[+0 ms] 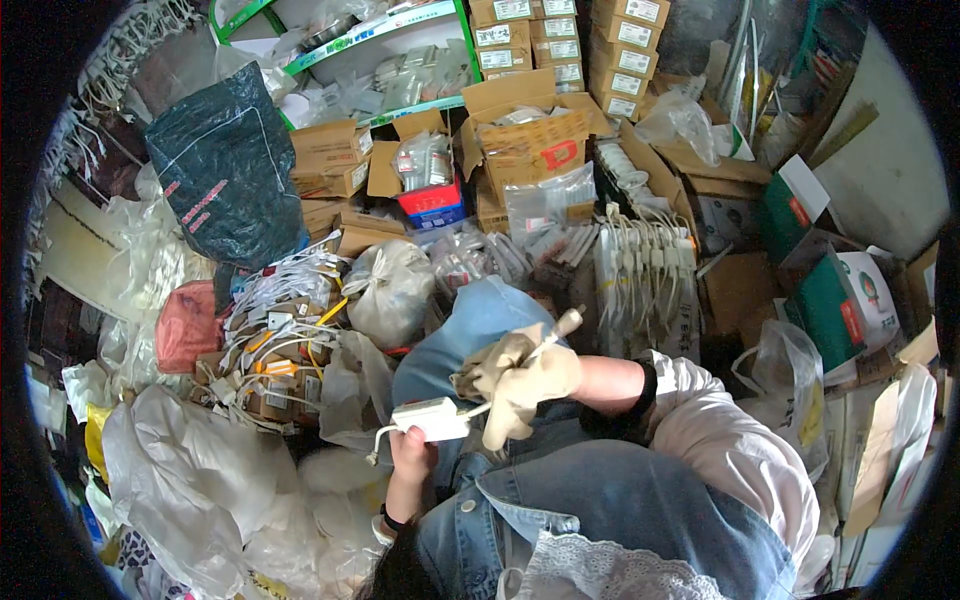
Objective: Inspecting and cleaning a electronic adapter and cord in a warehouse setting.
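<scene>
Clasping a white box [436, 418], the left hand [413, 456] sits near the gloved right hand [520, 382], curled around white cord [477, 411].

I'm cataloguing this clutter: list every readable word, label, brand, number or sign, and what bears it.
Wording left uncopied; print stands here:
Dark plastic bag: red lettering.
Large open box: red mark.
Stacked boxes: labels, too small.
Lower green-and-white box: coloured marks.
Green-edged shelf: blurred lettering.
White block in left hand: nothing readable.
</scene>
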The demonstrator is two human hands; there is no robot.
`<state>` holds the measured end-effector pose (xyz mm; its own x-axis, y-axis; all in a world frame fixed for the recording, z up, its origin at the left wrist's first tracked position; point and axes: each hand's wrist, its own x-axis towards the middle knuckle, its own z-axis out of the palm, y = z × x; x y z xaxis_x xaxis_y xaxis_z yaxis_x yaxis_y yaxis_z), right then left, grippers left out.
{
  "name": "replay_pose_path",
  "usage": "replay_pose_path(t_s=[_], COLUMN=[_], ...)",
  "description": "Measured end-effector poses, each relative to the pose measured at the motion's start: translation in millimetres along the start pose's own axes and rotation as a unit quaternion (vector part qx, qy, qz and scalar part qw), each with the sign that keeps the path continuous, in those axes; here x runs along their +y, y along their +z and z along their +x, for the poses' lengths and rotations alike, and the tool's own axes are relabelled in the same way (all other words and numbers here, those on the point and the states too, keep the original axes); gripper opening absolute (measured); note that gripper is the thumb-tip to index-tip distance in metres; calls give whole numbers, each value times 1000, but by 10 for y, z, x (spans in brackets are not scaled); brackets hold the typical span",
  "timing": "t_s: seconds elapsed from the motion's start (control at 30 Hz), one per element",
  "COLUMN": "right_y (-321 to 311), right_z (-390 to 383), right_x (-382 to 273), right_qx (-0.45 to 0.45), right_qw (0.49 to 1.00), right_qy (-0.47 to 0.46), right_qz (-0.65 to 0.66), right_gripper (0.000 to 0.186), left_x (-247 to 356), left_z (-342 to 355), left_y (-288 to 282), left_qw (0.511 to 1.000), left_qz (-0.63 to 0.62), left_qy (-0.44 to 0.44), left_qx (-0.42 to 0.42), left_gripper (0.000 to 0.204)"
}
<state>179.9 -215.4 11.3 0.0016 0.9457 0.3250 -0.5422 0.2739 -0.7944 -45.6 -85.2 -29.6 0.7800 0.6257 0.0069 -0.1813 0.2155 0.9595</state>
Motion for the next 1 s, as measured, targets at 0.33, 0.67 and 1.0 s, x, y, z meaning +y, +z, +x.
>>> replay_pose_path(t_s=[0.33,0.67,1.0], right_y=[-149,-317,-67], right_z=[-11,0,0], right_x=[141,171,-16], right_qx=[-45,140,95], right_qw=[998,981,885], right_qy=[-38,-131,76], right_qz=[-22,17,449], right_gripper=[26,15,30], left_x=[-11,49,138], left_z=[6,34,133], left_y=[9,72,115], left_qw=[997,982,995], left_qz=[52,75,-66], left_qy=[28,147,48], left_qx=[55,92,55], left_gripper=[74,51,48])
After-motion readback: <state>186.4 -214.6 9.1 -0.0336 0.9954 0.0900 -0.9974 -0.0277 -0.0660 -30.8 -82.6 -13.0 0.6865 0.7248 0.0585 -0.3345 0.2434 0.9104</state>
